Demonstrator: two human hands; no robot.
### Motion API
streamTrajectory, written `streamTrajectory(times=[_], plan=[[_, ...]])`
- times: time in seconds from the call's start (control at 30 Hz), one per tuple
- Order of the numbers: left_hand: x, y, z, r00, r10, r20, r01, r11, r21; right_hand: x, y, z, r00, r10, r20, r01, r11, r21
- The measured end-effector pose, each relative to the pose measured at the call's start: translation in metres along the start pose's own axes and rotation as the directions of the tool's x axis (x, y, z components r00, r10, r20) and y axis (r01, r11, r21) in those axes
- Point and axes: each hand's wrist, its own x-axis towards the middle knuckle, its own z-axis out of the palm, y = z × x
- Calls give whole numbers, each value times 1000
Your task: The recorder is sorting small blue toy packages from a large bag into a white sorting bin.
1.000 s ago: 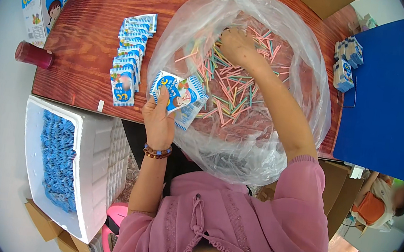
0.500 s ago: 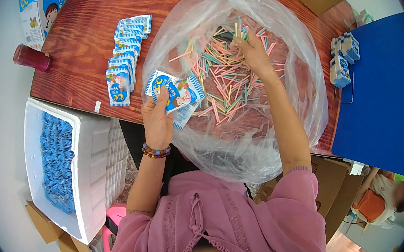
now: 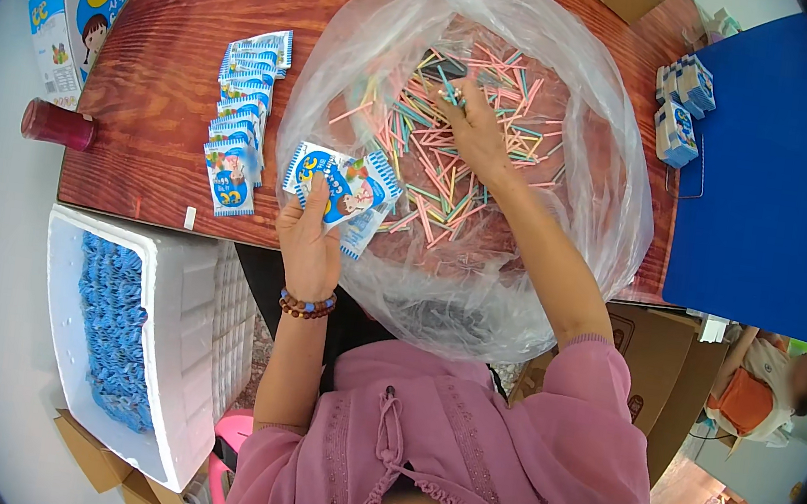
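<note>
My left hand (image 3: 309, 253) grips a small fan of blue-and-white sachets (image 3: 371, 188), thumb on top, at the near-left edge of a large clear plastic bag (image 3: 614, 117). Inside the spread-open bag lies a loose heap of short, thin pastel sticks (image 3: 440, 184), pink, yellow and blue-green, resembling straws. Over the heap's far part, my right hand (image 3: 483, 139) has its fingers closed on a few of these sticks, whose blue-green ends poke out past the fingertips. To the left, an overlapping row of similar sachets (image 3: 239, 121) lies on the table.
Below the red-brown wooden table (image 3: 164, 71), a white foam box (image 3: 198, 328) holds many blue packets. A dark red jar (image 3: 58, 125) stands at the left edge. Stacked small packs (image 3: 678, 135) sit beside a blue panel (image 3: 774, 187). Another person (image 3: 760, 382) is at the right.
My right hand has come nearer and slightly left over the heap, and the sticks in its fingers now tilt leftward. My left hand keeps hold of the sachets, almost unmoved.
</note>
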Motion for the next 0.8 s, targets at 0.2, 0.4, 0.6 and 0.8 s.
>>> streamTrajectory(times=[0.2, 0.4, 0.6, 0.8], plan=[[-2, 5, 1, 1000, -6, -21, 7, 1000, 21, 0, -13, 0, 987, 156, 25, -151, 888, 434], [1, 2, 7, 1000, -3, -16, 3, 1000, 3, -4, -9, -8, 1000, -17, 21, 21, 970, -240], [1, -1, 15, 1000, -10, 28, 10, 1000, 16, -4, -31, -19, 989, 114, -98, -55, 879, 474], [11, -12, 36, 1000, 23, 2, -23, 992, 124, -14, -74, -17, 989, 136, -58, -22, 521, 853]])
